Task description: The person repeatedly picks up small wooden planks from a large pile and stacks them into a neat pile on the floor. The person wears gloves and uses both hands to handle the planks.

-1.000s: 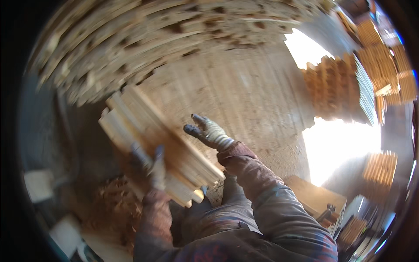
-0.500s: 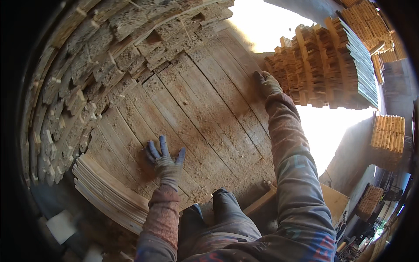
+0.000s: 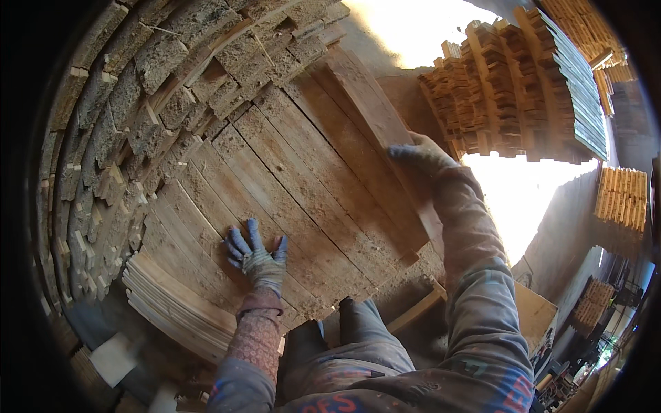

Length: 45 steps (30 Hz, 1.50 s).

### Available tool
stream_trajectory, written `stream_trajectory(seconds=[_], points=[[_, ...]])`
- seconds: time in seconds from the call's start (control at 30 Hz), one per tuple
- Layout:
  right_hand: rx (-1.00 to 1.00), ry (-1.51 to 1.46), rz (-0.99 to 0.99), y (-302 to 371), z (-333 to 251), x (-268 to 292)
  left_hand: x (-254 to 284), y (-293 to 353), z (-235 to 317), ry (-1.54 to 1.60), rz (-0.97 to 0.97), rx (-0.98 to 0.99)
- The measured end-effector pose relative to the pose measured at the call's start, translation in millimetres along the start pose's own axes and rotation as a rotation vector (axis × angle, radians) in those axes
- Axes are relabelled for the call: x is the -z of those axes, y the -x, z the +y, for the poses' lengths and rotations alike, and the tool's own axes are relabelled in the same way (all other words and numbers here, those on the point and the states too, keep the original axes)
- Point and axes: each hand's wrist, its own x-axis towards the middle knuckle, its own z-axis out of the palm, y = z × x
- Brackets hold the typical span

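A layer of wooden boards (image 3: 275,175), dusted with sawdust and chips, lies side by side in front of me. My right hand (image 3: 428,157), in a grey-blue work glove, is closed around the outer edge of the rightmost plank (image 3: 375,117). This plank is tilted up on its side, raised from the layer. The fingers beyond its edge are partly hidden. My left hand (image 3: 259,260), gloved too, rests on the boards at the near left with its fingers spread and nothing in it.
A tall stack of rough, sawdust-covered planks (image 3: 162,65) rises along the left and far side. Several curved-looking boards (image 3: 179,299) are piled at the near left. Beyond my right hand stands a stack of lumber (image 3: 502,89), with a smaller stack (image 3: 621,196) farther right.
My right hand has gripped the rightmost plank and tipped it up, moving slightly nearer. My left hand stays in about the same place on the boards.
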Motion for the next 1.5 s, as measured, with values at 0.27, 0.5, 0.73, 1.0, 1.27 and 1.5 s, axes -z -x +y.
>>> stream_trajectory(seconds=[0.27, 0.5, 0.73, 1.0, 1.27, 1.5], points=[[-0.059, 0.009, -0.077, 42.1, 6.7, 4.1, -4.5, 3.1, -6.8, 0.044, -0.006, -0.017], [-0.194, -0.151, -0.275, 9.7, 7.0, -25.3, -0.9, 2.6, -8.8, 0.057, 0.022, -0.023], [-0.011, -0.176, -0.176, 164.7, -13.1, -91.6, 15.4, 7.2, -16.7, 0.181, 0.016, -0.063], [0.061, 0.038, -0.417, 188.7, 31.7, -301.9, 115.2, 119.6, -221.2, 0.768, 0.476, -0.058], [0.1, 1.252, 0.009, 175.3, 101.3, -523.8, 6.4, 229.4, -372.1, 1.078, 0.392, 0.601], [0.204, 1.19, 0.009, 180.7, 122.4, -519.1, 24.0, 221.8, -363.8, 1.319, 0.424, 0.615]])
